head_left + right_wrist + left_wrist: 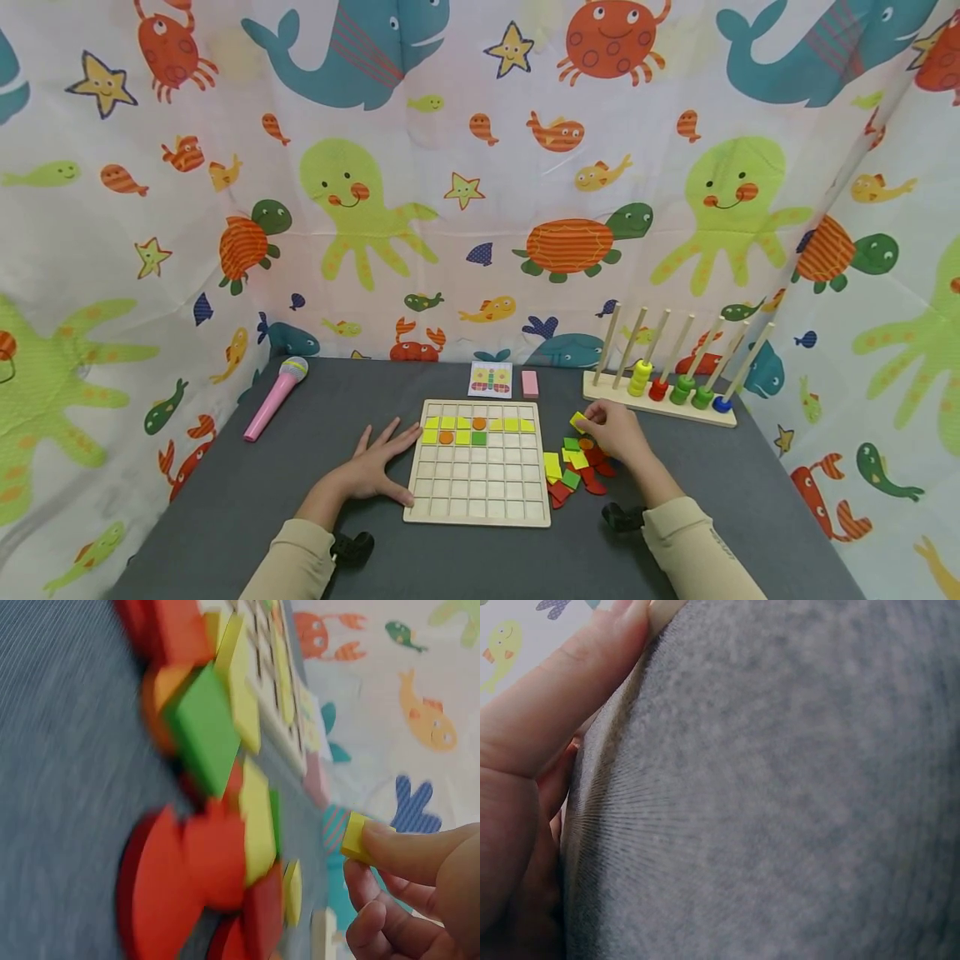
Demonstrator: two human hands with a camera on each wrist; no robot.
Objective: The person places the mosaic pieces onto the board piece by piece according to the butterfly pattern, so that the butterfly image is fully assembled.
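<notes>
My right hand (613, 427) pinches a yellow square tile (354, 836) between thumb and fingers, held above a loose pile at the board's right. The pile mixes red pieces (594, 483), green squares (571, 479) and yellow squares (552, 467). My left hand (375, 467) spreads its fingers along the left edge of a wooden grid board (480, 510), fingertips and thumb touching it. On the board, the top row holds yellow squares and an orange circle (480, 423). The second row has yellow squares, another orange circle and a green square (478, 438).
Behind the board lie a picture card (491, 379) and a pink block (530, 384). A wooden peg stand (660, 398) with coloured rings stands at the back right. A pink toy microphone (274, 400) lies at the left. A patterned curtain (465, 233) hangs behind the table.
</notes>
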